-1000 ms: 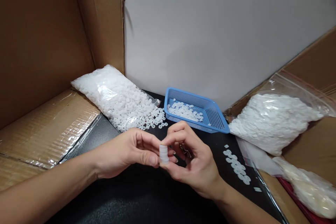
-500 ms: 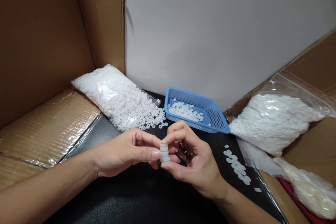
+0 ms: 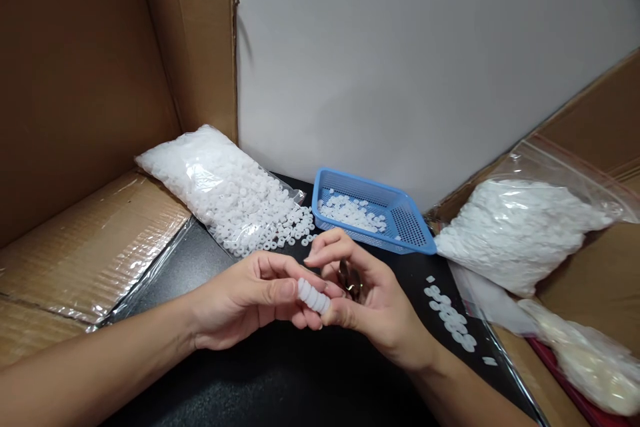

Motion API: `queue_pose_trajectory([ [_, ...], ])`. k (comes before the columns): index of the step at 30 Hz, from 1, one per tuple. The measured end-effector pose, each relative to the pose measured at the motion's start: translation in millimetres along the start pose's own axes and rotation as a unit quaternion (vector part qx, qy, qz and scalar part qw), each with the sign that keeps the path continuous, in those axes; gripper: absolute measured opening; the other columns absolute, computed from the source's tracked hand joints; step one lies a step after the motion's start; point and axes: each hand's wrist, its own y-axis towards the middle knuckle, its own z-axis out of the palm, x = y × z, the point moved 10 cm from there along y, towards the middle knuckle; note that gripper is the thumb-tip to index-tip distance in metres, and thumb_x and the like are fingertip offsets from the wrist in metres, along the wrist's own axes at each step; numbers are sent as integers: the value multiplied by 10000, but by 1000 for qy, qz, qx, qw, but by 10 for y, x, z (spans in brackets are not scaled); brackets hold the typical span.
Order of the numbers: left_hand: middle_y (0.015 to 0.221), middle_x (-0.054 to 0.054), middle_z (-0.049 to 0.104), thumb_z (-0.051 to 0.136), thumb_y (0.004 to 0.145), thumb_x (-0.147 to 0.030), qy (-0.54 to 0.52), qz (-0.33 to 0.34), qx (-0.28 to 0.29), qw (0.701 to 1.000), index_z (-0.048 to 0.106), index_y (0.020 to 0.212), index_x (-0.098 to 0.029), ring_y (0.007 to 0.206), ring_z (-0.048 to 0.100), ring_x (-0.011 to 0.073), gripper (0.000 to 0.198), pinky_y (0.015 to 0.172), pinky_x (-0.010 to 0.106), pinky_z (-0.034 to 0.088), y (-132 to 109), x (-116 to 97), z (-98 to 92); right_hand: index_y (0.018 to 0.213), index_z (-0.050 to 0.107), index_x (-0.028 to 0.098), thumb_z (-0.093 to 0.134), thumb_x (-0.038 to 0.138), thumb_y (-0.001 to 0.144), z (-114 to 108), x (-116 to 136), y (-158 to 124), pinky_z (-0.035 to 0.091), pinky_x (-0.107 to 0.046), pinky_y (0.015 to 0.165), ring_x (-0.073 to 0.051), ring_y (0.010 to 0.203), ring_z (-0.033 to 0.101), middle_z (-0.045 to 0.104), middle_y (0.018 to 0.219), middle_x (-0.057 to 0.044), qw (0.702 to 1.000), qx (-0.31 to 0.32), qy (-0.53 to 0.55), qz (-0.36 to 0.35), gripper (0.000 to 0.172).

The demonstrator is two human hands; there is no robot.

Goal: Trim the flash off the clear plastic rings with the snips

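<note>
A short stack of small white washers [image 3: 313, 296] lies tilted between my fingertips, sloping down to the right. My left hand [image 3: 255, 297] pinches it at the upper left end, thumb in front and fingers behind. At the lower right end the thumb of my right hand [image 3: 373, 297] presses on it, while that hand's index finger is lifted away. A dark, shiny metal piece [image 3: 351, 280] with loops sits among my right fingers; its kind is unclear. Close behind my hands, loose white washers [image 3: 295, 230] spill from a clear bag [image 3: 215, 180].
A blue perforated basket [image 3: 425, 240] holds white pieces at the back. On the black tabletop [image 3: 240, 380], flat white discs [image 3: 450, 320] lie in rows at right. Beyond are a filled zip bag [image 3: 520, 227] and a bag of cream-coloured pieces [image 3: 595, 367]. Cardboard [image 3: 90, 247] borders the left.
The stack has gone from upright to tilted, its lower end now to the right. My right index finger has come off its top.
</note>
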Motion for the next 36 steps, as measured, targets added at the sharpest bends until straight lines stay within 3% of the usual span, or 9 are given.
queue_pose_trajectory([
  [7,887,58,802,892,728,-211,-10,81,-56,995,816,819,-155,772,727,117,131,765,183,563,-21,-153,-59,875,636,225,762,453,856,-212,123,-3,413,-234,505,-101,588,433,536,857,8,987,-105,-118,-29,261],
  [9,904,45,799,890,730,-196,-16,98,-71,993,812,823,-157,793,735,114,128,794,174,570,-31,-177,-80,989,692,232,709,482,895,-225,214,-37,448,-245,526,-126,636,494,560,869,-9,974,-126,-185,-49,268],
  [11,929,32,801,894,725,-188,-29,112,-82,990,810,837,-168,819,749,115,142,827,166,574,-41,-186,-99,1236,681,245,557,469,995,-160,317,-78,526,-277,628,-168,771,589,594,943,-44,956,-119,-256,-83,352],
  [13,953,23,804,901,713,-175,-40,128,-96,986,810,840,-177,835,758,114,157,846,159,576,-55,-197,-125,1478,518,263,443,337,1056,-54,423,-134,561,-320,738,-196,885,629,611,1004,-68,927,-105,-336,-128,435],
  [15,943,15,805,910,696,-163,-48,145,-118,981,814,850,-178,848,757,110,182,857,145,573,-73,-213,-164,1576,352,289,451,199,1045,53,519,-206,562,-340,757,-204,865,637,635,974,-68,884,-102,-421,-177,548],
  [18,890,3,800,921,676,-157,-50,163,-150,974,818,847,-180,847,750,102,201,862,133,569,-100,-237,-214,1612,231,266,506,131,1023,178,575,-290,546,-298,670,-188,765,649,678,900,-64,823,-97,-515,-220,665],
  [20,879,-2,794,924,670,-159,-47,171,-163,971,816,828,-185,850,746,103,192,860,136,571,-110,-253,-221,1619,193,225,497,128,1031,210,561,-309,530,-262,598,-166,718,667,692,880,-68,805,-91,-543,-222,669],
  [29,918,-6,740,963,598,-191,-14,199,-212,957,794,740,-182,861,686,108,220,801,169,573,-171,-302,-249,1593,312,174,473,104,1026,301,545,-289,519,-253,493,-168,624,676,676,752,-53,788,-79,-561,-241,593],
  [36,951,14,714,952,608,-195,13,214,-219,952,774,715,-188,881,656,136,207,801,211,555,-198,-294,-253,1618,223,198,465,120,1038,312,529,-319,520,-252,512,-158,631,676,700,783,-52,782,-83,-570,-237,633],
])
